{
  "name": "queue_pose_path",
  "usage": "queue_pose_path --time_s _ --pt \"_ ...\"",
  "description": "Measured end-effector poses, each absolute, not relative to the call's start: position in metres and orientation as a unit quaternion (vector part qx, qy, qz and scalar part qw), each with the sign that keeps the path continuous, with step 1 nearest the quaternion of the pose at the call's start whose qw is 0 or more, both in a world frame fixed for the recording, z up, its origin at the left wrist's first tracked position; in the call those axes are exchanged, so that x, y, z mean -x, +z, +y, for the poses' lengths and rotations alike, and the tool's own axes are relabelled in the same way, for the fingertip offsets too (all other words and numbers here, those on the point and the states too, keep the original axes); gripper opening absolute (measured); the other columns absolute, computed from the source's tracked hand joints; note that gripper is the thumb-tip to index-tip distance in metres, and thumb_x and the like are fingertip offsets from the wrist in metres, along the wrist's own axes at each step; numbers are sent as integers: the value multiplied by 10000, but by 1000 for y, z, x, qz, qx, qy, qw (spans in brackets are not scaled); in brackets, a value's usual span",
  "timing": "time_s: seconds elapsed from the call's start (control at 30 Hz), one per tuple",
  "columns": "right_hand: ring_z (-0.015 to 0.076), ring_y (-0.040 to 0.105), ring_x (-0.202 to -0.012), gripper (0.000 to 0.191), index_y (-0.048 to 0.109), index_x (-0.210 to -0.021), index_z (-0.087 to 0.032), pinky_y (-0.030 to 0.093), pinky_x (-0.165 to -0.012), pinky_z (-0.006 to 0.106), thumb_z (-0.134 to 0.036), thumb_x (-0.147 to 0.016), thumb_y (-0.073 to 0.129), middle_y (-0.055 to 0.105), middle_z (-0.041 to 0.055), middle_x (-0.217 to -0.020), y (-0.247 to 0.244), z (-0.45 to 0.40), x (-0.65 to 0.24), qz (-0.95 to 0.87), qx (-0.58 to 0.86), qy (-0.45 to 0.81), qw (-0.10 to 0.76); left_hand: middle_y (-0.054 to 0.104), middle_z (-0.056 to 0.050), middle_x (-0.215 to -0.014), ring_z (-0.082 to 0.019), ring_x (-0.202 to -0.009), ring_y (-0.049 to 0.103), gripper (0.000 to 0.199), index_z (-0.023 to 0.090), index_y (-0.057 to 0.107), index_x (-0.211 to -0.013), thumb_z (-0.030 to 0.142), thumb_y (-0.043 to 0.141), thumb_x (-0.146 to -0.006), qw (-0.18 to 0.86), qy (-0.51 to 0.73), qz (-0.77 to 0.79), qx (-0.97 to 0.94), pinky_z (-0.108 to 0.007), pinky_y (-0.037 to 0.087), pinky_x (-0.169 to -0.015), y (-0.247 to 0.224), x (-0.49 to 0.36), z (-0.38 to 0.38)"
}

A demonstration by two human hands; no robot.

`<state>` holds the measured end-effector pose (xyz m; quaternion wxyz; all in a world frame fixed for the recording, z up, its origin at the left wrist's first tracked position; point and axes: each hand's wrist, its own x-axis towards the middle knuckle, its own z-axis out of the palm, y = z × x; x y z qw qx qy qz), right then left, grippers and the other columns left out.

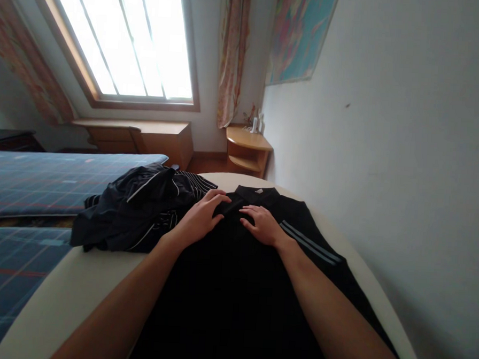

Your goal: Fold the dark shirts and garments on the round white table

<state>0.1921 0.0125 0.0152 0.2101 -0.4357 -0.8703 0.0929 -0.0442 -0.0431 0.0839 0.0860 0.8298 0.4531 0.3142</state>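
A black polo-style shirt (234,275) with a collar lies spread over a pale round table (77,289). Grey stripes run along its right sleeve, and a small light label shows inside the collar. My left hand (200,216) is at the shirt's left shoulder, fingers stretched forward and thumb apart. Close to the collar, my right hand (262,224) rests on the upper chest, its fingers extended and thumb spread. Neither hand visibly grips the cloth. To the left of my left hand sits a heap of dark clothes (129,211) with white stripes and piping.
A bed with a blue plaid cover (34,185) stands along the left. The white wall (385,155) rises close on the right. Beyond the table are a wooden desk (161,138), a corner shelf (247,140) with small items, and a bright window (130,40).
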Motion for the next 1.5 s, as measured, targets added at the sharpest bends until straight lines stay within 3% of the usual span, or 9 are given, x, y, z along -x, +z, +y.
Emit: queue_pose_path --time_s 0.1,0.23,0.37,0.57,0.8,0.97,1.1,1.37,1.5 --pt "225 517 -1316 377 636 -1293 -225 330 -1154 429 -377 -977 500 606 87 -1389 17 13 -194 -861 437 70 250 507 -75 -1435 -207 -1068 658 393 254 571 -1262 278 644 -877 179 305 453 -819 -381 518 -988 87 36 -49" --pt "232 467 -1368 437 567 -1384 -223 300 -1173 447 -399 -1002 445 553 88 -1454 13 16 -195 -846 474 67 237 655 -66 -1210 -201 -959 680 279 217 598 -1201 340 541 -957 165 302 515 -785 -371 533 -931 87 33 -50" --pt "234 429 -1404 470 512 -1438 -232 276 -1186 463 -421 -1020 412 516 78 -1494 9 17 -196 -845 484 77 212 606 -114 -1287 -258 -1151 613 332 170 575 -1240 315 568 -942 72 244 573 -779 -401 475 -1030 65 30 -58" --pt "245 362 -1450 501 470 -1477 -252 251 -1195 488 -454 -1025 393 464 65 -1538 9 17 -196 -850 487 85 183 383 -175 -1553 -331 -1452 324 495 135 473 -1412 376 501 -981 -44 210 603 -768 -502 305 -1176 9 27 -93" --pt "248 395 -1423 467 564 -1392 -238 292 -1167 455 -467 -1031 375 522 64 -1492 14 16 -191 -846 507 63 156 367 -168 -1574 -364 -1478 260 537 143 533 -1400 400 535 -929 -55 182 620 -761 -530 274 -1178 2 25 -102" --pt "274 581 -1181 372 691 -1145 -193 403 -1033 415 -365 -1027 382 700 129 -1199 36 24 -167 -845 514 -7 148 370 -162 -1572 -386 -1461 289 497 178 596 -1350 394 556 -904 -43 176 619 -764 -577 251 -1174 10 24 -103" --pt "276 554 -1234 379 678 -1189 -214 381 -1063 419 -344 -1027 361 668 112 -1281 47 41 -135 -846 511 52 141 367 -151 -1576 -377 -1455 306 481 206 597 -1347 384 564 -901 -37 181 618 -764 -586 264 -1164 9 23 -103" --pt "400 365 -1429 712 550 -1421 -216 231 -1131 662 -645 -1002 167 393 144 -1570 34 74 -93 -798 577 150 86 348 -158 -1588 -386 -1461 291 551 189 538 -1406 381 567 -890 -40 190 632 -751 -611 268 -1153 6 24 -103" --pt "429 299 -1453 711 571 -1388 -175 161 -1140 692 -694 -939 382 363 181 -1580 23 75 -80 -766 609 155 138 395 -150 -1563 -368 -1436 342 546 191 549 -1384 367 590 -869 -35 198 627 -752 -571 308 -1144 8 24 -102"
